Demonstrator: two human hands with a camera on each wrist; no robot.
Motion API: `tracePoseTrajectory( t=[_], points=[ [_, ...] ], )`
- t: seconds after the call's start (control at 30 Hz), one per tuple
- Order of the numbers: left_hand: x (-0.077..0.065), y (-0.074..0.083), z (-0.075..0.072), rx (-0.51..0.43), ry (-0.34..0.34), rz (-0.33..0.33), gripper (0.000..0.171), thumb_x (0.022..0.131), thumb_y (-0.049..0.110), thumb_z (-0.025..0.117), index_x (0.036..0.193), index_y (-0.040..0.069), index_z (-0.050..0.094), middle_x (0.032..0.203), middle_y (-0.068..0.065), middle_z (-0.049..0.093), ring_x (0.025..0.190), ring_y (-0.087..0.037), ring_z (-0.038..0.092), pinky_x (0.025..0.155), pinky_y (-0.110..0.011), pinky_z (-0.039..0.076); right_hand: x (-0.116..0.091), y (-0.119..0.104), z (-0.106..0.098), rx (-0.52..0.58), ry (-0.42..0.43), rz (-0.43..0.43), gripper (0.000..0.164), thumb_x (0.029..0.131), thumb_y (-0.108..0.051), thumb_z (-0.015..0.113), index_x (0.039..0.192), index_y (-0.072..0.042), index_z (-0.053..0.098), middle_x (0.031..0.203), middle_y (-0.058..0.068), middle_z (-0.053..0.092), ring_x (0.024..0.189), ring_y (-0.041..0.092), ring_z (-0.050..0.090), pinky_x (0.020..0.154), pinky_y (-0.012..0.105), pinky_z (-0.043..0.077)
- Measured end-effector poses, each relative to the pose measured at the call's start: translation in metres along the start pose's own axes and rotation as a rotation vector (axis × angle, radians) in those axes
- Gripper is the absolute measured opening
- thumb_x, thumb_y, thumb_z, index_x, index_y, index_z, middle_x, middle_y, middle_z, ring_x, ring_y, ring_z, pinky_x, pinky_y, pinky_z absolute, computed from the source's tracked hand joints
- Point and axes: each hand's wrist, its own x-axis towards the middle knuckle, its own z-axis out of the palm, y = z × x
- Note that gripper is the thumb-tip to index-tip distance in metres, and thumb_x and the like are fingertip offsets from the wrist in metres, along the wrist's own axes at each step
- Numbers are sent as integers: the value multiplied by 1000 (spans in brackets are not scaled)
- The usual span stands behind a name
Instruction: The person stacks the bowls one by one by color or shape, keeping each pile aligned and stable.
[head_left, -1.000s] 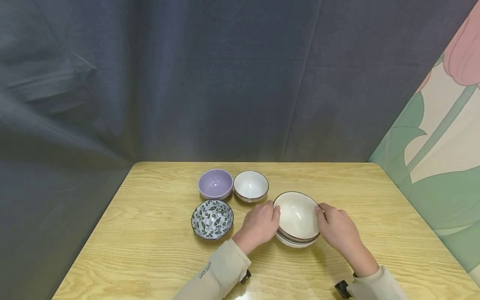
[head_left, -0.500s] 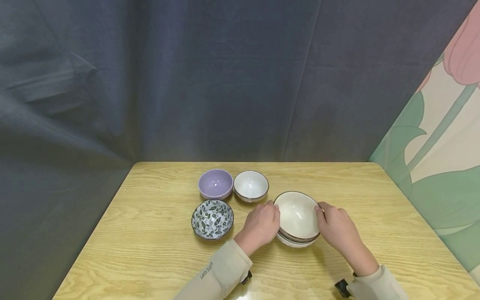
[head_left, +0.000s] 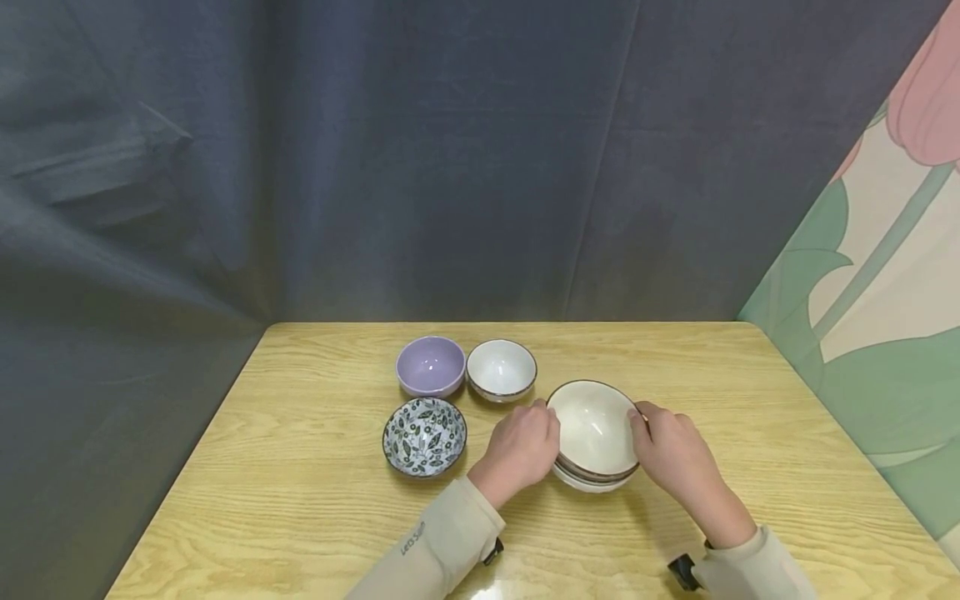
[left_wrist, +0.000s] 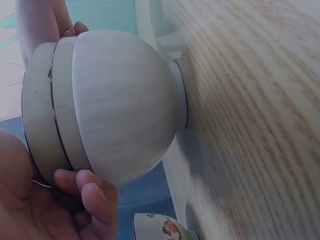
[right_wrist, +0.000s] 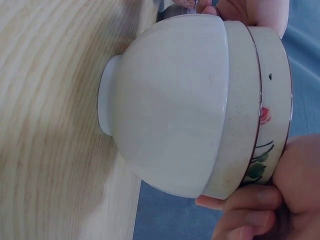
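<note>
A stack of bowls stands right of the table's middle, its foot right at the wood. On top is a cream bowl with a dark rim; the right wrist view shows a painted red flower on its outside. Under it sits a second cream bowl, and lowest a plain white bowl. My left hand grips the upper bowls at the left rim, fingertips curled beneath. Opposite, my right hand holds the right rim, thumb over the edge and fingers under it.
Left of the stack, a purple bowl and a white bowl with a dark rim stand side by side. Nearer lies a bowl with a leaf pattern. A dark curtain hangs behind the wooden table.
</note>
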Motion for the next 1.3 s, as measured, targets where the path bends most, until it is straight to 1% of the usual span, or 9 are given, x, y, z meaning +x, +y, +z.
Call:
tracePoseTrajectory(
  t=[0.37, 0.5, 0.6, 0.73, 0.8, 0.9, 1.03, 1.17, 1.3],
  points=[
    [1, -1, 1, -10, -8, -5, 37, 106, 22, 35, 91, 2, 62, 79, -9, 59, 76, -29, 66, 65, -40, 53, 0, 1, -1, 10, -11, 9, 41, 104, -15, 42, 123, 18, 58, 110, 38, 64, 88, 36, 70, 66, 46, 58],
    [-1, -2, -3, -106, -43, -65, 53, 109, 35, 29, 124, -5, 60, 111, -18, 69, 101, -34, 68, 84, -45, 55, 1, 1, -2, 30, -28, 20, 42, 104, -16, 43, 124, 18, 58, 106, 36, 67, 83, 34, 70, 62, 42, 57],
    [-6, -6, -13, -194, -53, -101, 64, 108, 45, 27, 146, -3, 45, 136, -21, 60, 120, -36, 61, 99, -49, 49, 2, 1, -5, 36, -45, 45, 46, 105, -23, 43, 126, 15, 57, 87, 26, 69, 68, 26, 65, 54, 36, 52],
    [-15, -17, -41, -212, -23, -82, 63, 107, 48, 29, 148, 2, 44, 132, -20, 62, 121, -36, 60, 100, -51, 48, 1, -4, -9, -10, 5, 58, 52, 106, -34, 41, 130, 9, 56, 62, 5, 56, 49, 17, 47, 44, 32, 38],
    [-20, -26, -58, -208, 12, -70, 57, 107, 45, 33, 144, 4, 49, 122, -17, 67, 114, -33, 64, 97, -49, 50, 0, -7, -13, -41, 60, 44, 51, 105, -35, 43, 131, 7, 57, 58, 1, 50, 46, 16, 42, 41, 32, 34],
    [-26, -51, -84, -228, 78, -67, 46, 106, 34, 41, 135, 1, 56, 94, -10, 70, 84, -25, 67, 78, -43, 54, -3, -17, -17, -73, 139, 7, 46, 104, -34, 46, 130, 2, 59, 60, -1, 49, 47, 15, 41, 41, 32, 33],
    [-24, -93, -110, -225, 193, -113, 32, 102, 20, 48, 119, -1, 64, 71, -3, 59, 57, -15, 52, 55, -32, 45, -7, -33, -19, -71, 209, -75, 37, 101, -28, 54, 125, -2, 63, 61, -3, 49, 47, 13, 38, 40, 31, 31],
    [-17, -134, -123, -190, 243, -222, 32, 100, 20, 48, 120, -2, 61, 72, -7, 58, 57, -18, 51, 54, -32, 43, -11, -50, -14, -49, 241, -179, 30, 96, -19, 61, 120, -4, 67, 61, -8, 45, 47, 8, 35, 42, 28, 30],
    [-8, -165, -122, -191, 163, -314, 51, 105, 30, 42, 141, -5, 44, 96, -20, 67, 82, -31, 65, 73, -44, 53, -11, -66, -2, 2, 239, -288, 27, 91, -12, 66, 115, -3, 68, 60, -12, 42, 50, 2, 34, 48, 24, 33]
  ],
)
